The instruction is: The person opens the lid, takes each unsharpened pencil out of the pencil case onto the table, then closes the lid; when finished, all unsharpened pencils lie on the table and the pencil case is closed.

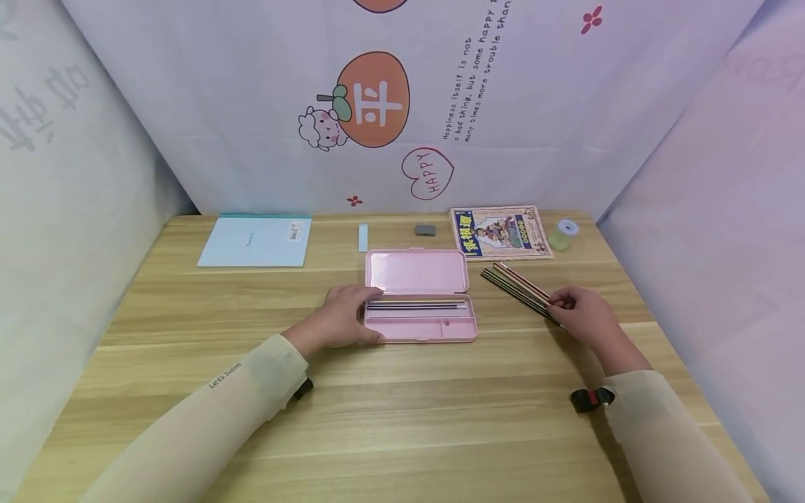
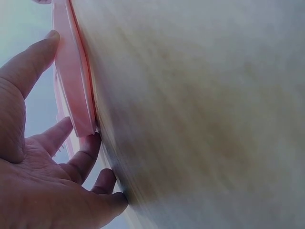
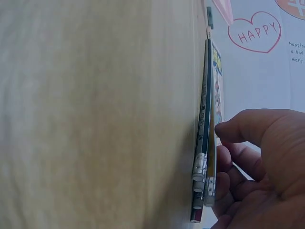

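An open pink pencil case (image 1: 421,330) lies with its lid back, several pencils (image 1: 415,305) in its upper compartment. My left hand (image 1: 342,316) holds the case's left end between the thumb at the front edge and the fingers; in the left wrist view the thumb presses the pink side (image 2: 71,67). To the right, dark green pencils (image 1: 514,290) and a reddish pencil (image 1: 522,278) lie slanted on the table. My right hand (image 1: 585,314) pinches at their near ends, where the right wrist view shows eraser tips and a yellowish pencil (image 3: 212,162) beside the thumb.
Along the back of the wooden table (image 1: 402,419) are a light blue notebook (image 1: 258,241), a pale blue strip (image 1: 363,237), a grey eraser (image 1: 425,230), an illustrated booklet (image 1: 502,232) and a small greenish cylinder with a light top (image 1: 563,235). Fabric walls enclose three sides.
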